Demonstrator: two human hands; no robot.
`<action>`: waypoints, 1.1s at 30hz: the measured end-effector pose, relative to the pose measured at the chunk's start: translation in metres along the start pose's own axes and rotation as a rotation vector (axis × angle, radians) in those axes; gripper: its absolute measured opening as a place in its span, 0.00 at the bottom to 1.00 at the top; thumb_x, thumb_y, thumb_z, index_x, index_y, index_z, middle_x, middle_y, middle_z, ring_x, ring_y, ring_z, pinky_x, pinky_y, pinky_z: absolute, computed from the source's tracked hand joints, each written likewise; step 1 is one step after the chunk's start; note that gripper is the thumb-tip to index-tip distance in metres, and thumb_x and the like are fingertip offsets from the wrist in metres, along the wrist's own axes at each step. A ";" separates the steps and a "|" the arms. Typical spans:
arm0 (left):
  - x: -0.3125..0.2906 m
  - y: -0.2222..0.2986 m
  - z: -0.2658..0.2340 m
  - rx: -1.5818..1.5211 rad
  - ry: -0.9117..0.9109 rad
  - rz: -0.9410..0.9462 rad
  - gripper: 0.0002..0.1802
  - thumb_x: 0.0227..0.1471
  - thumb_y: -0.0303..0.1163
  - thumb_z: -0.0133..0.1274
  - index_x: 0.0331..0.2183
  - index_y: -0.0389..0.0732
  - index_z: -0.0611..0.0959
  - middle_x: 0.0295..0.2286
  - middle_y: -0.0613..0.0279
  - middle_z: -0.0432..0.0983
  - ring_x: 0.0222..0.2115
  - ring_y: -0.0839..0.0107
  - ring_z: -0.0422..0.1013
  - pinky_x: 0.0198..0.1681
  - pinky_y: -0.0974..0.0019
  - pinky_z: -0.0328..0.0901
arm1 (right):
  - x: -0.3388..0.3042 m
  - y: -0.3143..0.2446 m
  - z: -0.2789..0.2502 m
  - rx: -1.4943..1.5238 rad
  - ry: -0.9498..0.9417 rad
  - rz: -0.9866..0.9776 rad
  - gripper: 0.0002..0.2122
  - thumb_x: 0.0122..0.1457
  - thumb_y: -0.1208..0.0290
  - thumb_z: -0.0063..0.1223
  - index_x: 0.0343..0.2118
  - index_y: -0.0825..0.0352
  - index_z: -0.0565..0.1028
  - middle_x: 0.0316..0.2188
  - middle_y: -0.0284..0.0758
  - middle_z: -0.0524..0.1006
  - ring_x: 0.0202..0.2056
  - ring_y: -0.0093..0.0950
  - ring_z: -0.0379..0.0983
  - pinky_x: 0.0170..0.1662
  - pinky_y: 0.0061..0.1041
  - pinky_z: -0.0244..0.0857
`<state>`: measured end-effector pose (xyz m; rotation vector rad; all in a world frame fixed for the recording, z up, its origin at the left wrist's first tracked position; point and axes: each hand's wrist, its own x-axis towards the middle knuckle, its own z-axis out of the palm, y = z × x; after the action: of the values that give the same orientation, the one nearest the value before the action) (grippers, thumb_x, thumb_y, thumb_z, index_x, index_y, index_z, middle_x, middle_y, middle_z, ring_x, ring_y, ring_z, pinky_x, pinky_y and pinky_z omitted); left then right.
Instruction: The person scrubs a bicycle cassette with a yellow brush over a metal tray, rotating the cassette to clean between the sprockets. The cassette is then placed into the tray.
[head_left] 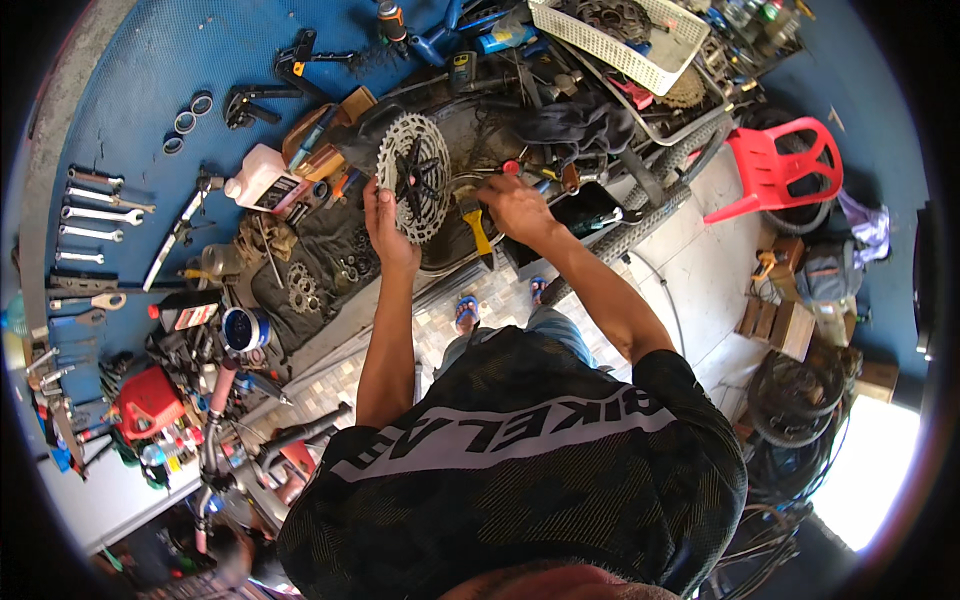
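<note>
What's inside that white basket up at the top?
The white basket holds dark round sprockets, stacked near its top edge. Anything lying beneath them is covered, so it cannot be made out.

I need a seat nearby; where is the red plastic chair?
In the head view, the red plastic chair stands at the upper right, beside the bicycle tyre, right of both hands.

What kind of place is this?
Most likely a bicycle repair workshop: the left hand holds a toothed cassette, wrenches hang on the blue wall, and a tyre lies nearby.
</note>
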<state>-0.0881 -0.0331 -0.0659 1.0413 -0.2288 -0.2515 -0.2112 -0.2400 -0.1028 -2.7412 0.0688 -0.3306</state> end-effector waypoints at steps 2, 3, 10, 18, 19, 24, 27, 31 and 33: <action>-0.013 0.006 0.017 -0.094 0.037 0.002 0.31 0.69 0.45 0.55 0.64 0.39 0.69 0.54 0.57 0.77 0.53 0.63 0.75 0.56 0.55 0.72 | 0.004 0.026 -0.020 0.004 0.120 0.038 0.17 0.57 0.72 0.62 0.50 0.56 0.83 0.48 0.38 0.81 0.55 0.43 0.75 0.59 0.43 0.71; -0.020 0.008 0.023 -0.140 0.055 0.004 0.30 0.69 0.45 0.55 0.64 0.40 0.69 0.54 0.57 0.77 0.53 0.61 0.76 0.55 0.54 0.74 | 0.006 0.040 -0.032 0.009 0.180 0.058 0.16 0.57 0.71 0.62 0.50 0.56 0.83 0.47 0.38 0.81 0.54 0.43 0.76 0.59 0.43 0.72; -0.048 0.000 0.019 -0.214 0.171 0.087 0.32 0.69 0.54 0.53 0.62 0.43 0.71 0.53 0.55 0.78 0.50 0.59 0.78 0.54 0.51 0.76 | 0.014 0.095 -0.099 -0.101 0.065 -0.011 0.11 0.57 0.69 0.62 0.44 0.59 0.84 0.41 0.36 0.84 0.51 0.41 0.75 0.56 0.41 0.70; -0.055 0.012 0.046 -0.415 0.333 0.102 0.42 0.65 0.65 0.48 0.67 0.45 0.71 0.56 0.55 0.78 0.52 0.56 0.77 0.58 0.42 0.72 | 0.034 0.085 -0.046 -0.420 -0.231 -0.119 0.15 0.57 0.70 0.62 0.47 0.66 0.81 0.37 0.42 0.86 0.52 0.39 0.78 0.55 0.40 0.67; -0.056 0.011 0.047 -0.430 0.351 0.110 0.42 0.64 0.65 0.48 0.67 0.45 0.71 0.56 0.55 0.77 0.53 0.56 0.77 0.59 0.41 0.72 | 0.039 0.086 -0.044 -0.418 -0.252 -0.102 0.16 0.57 0.69 0.62 0.48 0.67 0.80 0.38 0.44 0.86 0.52 0.40 0.79 0.56 0.40 0.67; -0.059 0.027 0.054 -0.468 0.255 0.132 0.43 0.64 0.65 0.49 0.67 0.44 0.71 0.57 0.55 0.77 0.53 0.55 0.77 0.60 0.42 0.71 | 0.057 0.071 -0.066 -0.239 -0.380 0.114 0.26 0.55 0.64 0.64 0.56 0.70 0.75 0.43 0.52 0.85 0.52 0.46 0.81 0.55 0.46 0.71; -0.056 0.031 0.054 -0.447 0.209 0.129 0.42 0.65 0.64 0.49 0.67 0.44 0.71 0.59 0.55 0.75 0.55 0.55 0.75 0.60 0.44 0.71 | 0.065 0.079 -0.066 -0.168 -0.530 0.258 0.27 0.54 0.63 0.63 0.56 0.71 0.77 0.45 0.53 0.85 0.50 0.51 0.82 0.53 0.49 0.75; -0.048 0.036 0.054 -0.450 0.157 0.117 0.40 0.65 0.62 0.49 0.66 0.43 0.71 0.59 0.55 0.75 0.55 0.55 0.75 0.61 0.43 0.70 | 0.069 0.064 -0.109 -0.153 -0.651 0.321 0.23 0.54 0.63 0.61 0.52 0.69 0.81 0.45 0.52 0.85 0.50 0.50 0.83 0.53 0.47 0.76; -0.045 0.040 0.058 -0.447 0.140 0.115 0.40 0.66 0.62 0.49 0.66 0.43 0.71 0.59 0.55 0.75 0.55 0.55 0.75 0.61 0.43 0.70 | 0.060 0.083 -0.113 -0.177 -0.635 0.318 0.23 0.54 0.59 0.63 0.49 0.69 0.82 0.43 0.52 0.85 0.48 0.49 0.83 0.53 0.47 0.75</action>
<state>-0.1448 -0.0471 -0.0063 0.5972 -0.0978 -0.1166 -0.1805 -0.3630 -0.0185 -2.8062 0.3684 0.6564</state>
